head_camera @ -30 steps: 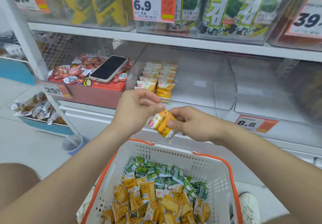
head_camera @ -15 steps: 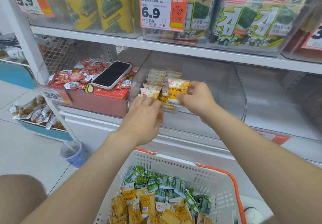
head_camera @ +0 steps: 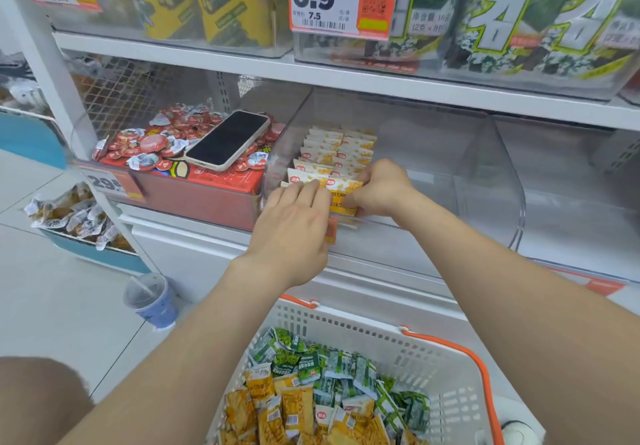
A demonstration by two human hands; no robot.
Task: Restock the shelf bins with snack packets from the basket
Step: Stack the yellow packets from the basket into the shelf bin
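A yellow snack packet (head_camera: pixel 343 195) stands at the front of two rows of like packets (head_camera: pixel 332 150) in the clear shelf bin (head_camera: pixel 450 174). My right hand (head_camera: pixel 381 188) pinches that packet's right edge inside the bin. Straight fingers of my left hand (head_camera: pixel 294 219) press on the packet tops at the bin's front left. Below, a white basket with orange handles (head_camera: pixel 446 368) holds several yellow and green packets (head_camera: pixel 322 389).
A phone (head_camera: pixel 228 139) lies on red jelly cups in the bin to the left. Clear bins to the right (head_camera: pixel 571 184) hold nothing visible. A lidded cup with a straw (head_camera: pixel 152 300) stands on the floor. Seaweed packs fill the shelf above.
Both hands rose from above the basket to the bin; my right hand carried the yellow packet in and lowered it at the front of the row. My left hand settled on the packets.
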